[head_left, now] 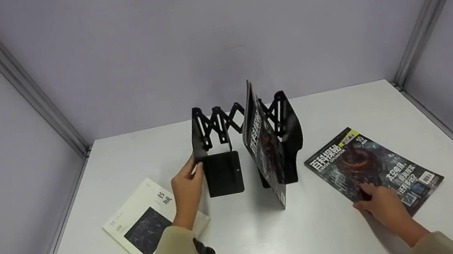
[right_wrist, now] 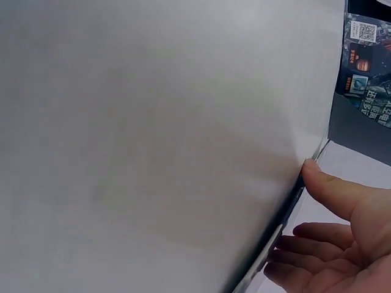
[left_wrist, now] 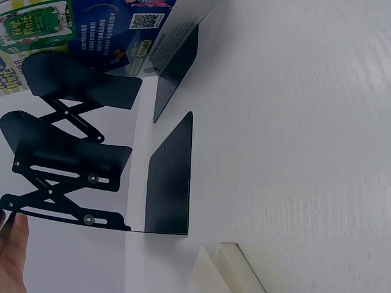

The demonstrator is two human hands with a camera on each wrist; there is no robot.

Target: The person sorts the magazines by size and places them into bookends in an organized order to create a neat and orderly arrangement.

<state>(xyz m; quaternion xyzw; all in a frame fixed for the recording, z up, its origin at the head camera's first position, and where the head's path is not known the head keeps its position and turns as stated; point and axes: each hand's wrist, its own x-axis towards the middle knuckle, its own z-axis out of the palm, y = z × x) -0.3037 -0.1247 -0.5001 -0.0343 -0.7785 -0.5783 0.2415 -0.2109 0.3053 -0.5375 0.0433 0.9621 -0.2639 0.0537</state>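
A black expandable bookend (head_left: 224, 174) with criss-cross links stands on the table. My left hand (head_left: 188, 187) holds the outer edge of its left panel; in the left wrist view only part of that hand (left_wrist: 13, 253) shows, at the lower left. A magazine (head_left: 266, 152) stands upright, tilted, inside the right part of the bookend. On the right, another magazine (head_left: 374, 161) with a dark cover lies on the table. My right hand (head_left: 385, 206) pinches that magazine's near left edge, which appears nearly edge-on beside the thumb in the right wrist view.
A cream book (head_left: 146, 225) with a dark square picture lies at the left, partly hidden by my left forearm. The white table (head_left: 247, 244) meets a pale wall (head_left: 210, 32) at the back, with side walls left and right.
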